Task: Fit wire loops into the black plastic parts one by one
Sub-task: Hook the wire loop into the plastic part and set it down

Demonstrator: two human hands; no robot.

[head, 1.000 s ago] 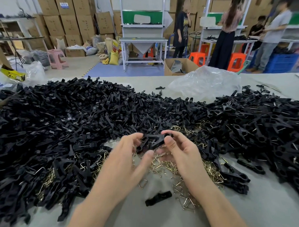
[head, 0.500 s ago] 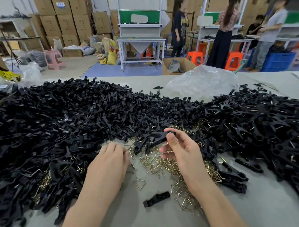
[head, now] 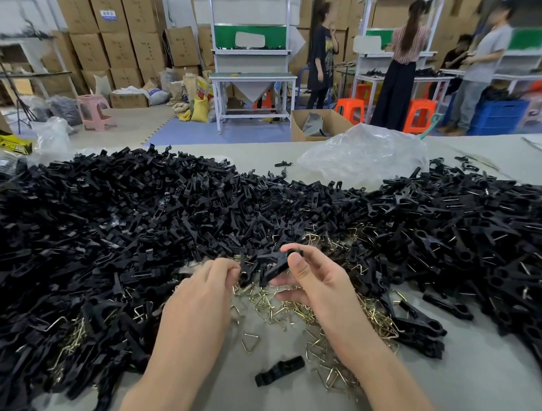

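Clip half (head: 273, 264), likely light and stiff, sat pinched near one end in my right hand (head: 319, 285) above the brass wire loops (head: 277, 308); my left hand (head: 203, 295) curled at them, grip unreadable

Blue carton label (head: 108, 15) perhaps lettered; illegible.
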